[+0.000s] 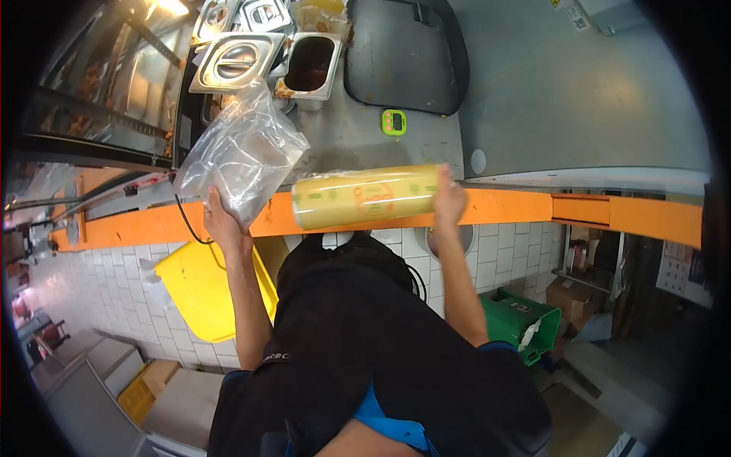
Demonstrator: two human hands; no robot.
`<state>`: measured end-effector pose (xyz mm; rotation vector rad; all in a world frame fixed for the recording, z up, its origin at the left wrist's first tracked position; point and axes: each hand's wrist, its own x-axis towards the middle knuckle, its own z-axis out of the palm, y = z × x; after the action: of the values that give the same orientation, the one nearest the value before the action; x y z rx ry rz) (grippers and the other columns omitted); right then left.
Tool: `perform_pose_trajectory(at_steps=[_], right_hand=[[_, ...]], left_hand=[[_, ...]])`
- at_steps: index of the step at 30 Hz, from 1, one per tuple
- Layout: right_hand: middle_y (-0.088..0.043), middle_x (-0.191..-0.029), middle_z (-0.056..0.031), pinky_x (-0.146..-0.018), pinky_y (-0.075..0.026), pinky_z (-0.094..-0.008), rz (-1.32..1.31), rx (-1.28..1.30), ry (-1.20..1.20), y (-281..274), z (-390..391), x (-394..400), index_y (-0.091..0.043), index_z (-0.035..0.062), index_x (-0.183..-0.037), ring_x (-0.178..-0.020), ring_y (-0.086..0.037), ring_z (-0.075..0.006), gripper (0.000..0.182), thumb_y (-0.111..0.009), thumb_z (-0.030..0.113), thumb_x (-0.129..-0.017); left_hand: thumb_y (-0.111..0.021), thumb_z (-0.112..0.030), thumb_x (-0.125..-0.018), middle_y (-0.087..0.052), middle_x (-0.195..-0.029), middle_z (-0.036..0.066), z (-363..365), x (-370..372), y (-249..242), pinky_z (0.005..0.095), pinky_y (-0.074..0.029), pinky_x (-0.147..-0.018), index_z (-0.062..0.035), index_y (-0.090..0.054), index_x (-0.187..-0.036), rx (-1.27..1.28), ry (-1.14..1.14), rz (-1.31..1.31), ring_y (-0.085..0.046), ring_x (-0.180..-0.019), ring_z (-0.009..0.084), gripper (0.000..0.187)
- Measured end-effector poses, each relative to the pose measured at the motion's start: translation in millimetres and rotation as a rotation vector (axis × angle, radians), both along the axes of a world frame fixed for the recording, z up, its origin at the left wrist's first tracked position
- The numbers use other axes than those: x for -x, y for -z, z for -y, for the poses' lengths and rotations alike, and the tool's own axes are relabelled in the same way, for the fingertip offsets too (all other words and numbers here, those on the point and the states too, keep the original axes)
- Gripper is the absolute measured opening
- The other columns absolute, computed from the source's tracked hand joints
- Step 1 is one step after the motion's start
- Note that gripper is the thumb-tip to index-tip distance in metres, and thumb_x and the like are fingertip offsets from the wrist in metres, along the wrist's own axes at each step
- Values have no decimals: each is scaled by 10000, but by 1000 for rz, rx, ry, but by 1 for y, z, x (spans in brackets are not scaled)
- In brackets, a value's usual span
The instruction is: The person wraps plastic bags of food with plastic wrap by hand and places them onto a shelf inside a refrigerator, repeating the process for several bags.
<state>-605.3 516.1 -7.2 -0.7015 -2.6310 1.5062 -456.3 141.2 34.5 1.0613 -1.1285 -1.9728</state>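
Note:
My left hand (225,223) is closed on the lower edge of a clear plastic bag (247,145), which rises in front of the metal pans. In my right hand (450,199) is the right end of a roll of yellowish cling film (369,198) with red and green print. The roll lies nearly level in the air over the orange counter edge (502,206). Motion blurs my right hand a little. A gap separates the bag from the roll's left end.
Steel lids (236,62) and an open pan with dark contents (311,64) crowd the counter's back left. Beside them are a black case-like object (407,57) and a green timer (394,123). Below stand a yellow bin (205,293) and a green crate (521,324).

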Motion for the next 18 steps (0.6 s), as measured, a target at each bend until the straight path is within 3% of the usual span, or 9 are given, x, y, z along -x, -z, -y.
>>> perform_pose_trajectory(at_steps=[2, 5, 8, 10, 12, 14, 16, 18], right_hand=[[-617, -601, -78, -594, -448, -366, 38, 55, -18, 34, 18, -11, -675, -41, -710, -598, -541, -153, 630, -635, 557, -903], [-628, -604, -111, -604, -452, -356, -124, 181, -50, 52, 27, -35, -630, -28, -650, -595, -572, -175, 634, -626, 550, -911], [-663, -736, -159, -707, -482, -381, -95, 64, -222, 17, 20, -35, -644, -28, -759, -725, -633, -247, 526, -665, 477, -902], [-661, -921, -161, -869, -460, -409, -454, -677, -351, -15, 24, -25, -663, -20, -1008, -916, -605, -303, 369, -693, 332, -904], [-636, -1048, -158, -951, -421, -472, -687, -323, -667, -36, 52, -12, -629, 8, -1131, -1055, -558, -364, 433, -734, 326, -856], [-659, -1011, -162, -926, -438, -463, -439, -120, -959, -45, 106, -16, -664, 17, -1081, -1015, -586, -367, 390, -746, 313, -839], [-673, -941, -170, -851, -477, -428, -276, -330, -1101, -21, 143, -19, -687, 26, -1026, -915, -621, -357, 359, -760, 310, -817], [-671, -905, -172, -801, -484, -419, -169, -237, -1093, -12, 154, -11, -688, 21, -993, -855, -627, -349, 337, -755, 303, -821]], left_hand=[[-543, -299, -1011, -629, -1162, 141, -7, 4, -8, 319, -545, -811, 20, -555, -1201, 8, 6, 11, -653, -983, 206, 372], [-549, -295, -1011, -631, -1133, 135, -11, 20, 5, 310, -524, -835, 18, -554, -1199, 36, 52, 34, -645, -966, 200, 365], [-569, -274, -1006, -641, -1048, 98, -15, 49, 38, 286, -501, -808, -1, -574, -1128, 26, 0, 4, -621, -901, 160, 299], [-587, -248, -1000, -638, -964, 58, -13, 60, 67, 272, -482, -762, -24, -581, -1044, 109, 18, -47, -585, -849, 120, 228], [-589, -244, -1000, -634, -938, 46, -24, 67, 61, 270, -479, -747, -35, -581, -1016, 77, -22, -46, -577, -835, 110, 210], [-589, -244, -1001, -631, -919, 31, -28, 69, 59, 269, -480, -728, -50, -585, -978, 44, -33, -60, -574, -812, 102, 196], [-590, -245, -1000, -631, -920, 29, -30, 66, 60, 267, -480, -728, -52, -585, -971, 55, -7, -67, -575, -810, 101, 195], [-590, -245, -1000, -631, -921, 28, -28, 66, 58, 265, -480, -727, -54, -585, -965, 76, 12, -85, -575, -807, 100, 194]])
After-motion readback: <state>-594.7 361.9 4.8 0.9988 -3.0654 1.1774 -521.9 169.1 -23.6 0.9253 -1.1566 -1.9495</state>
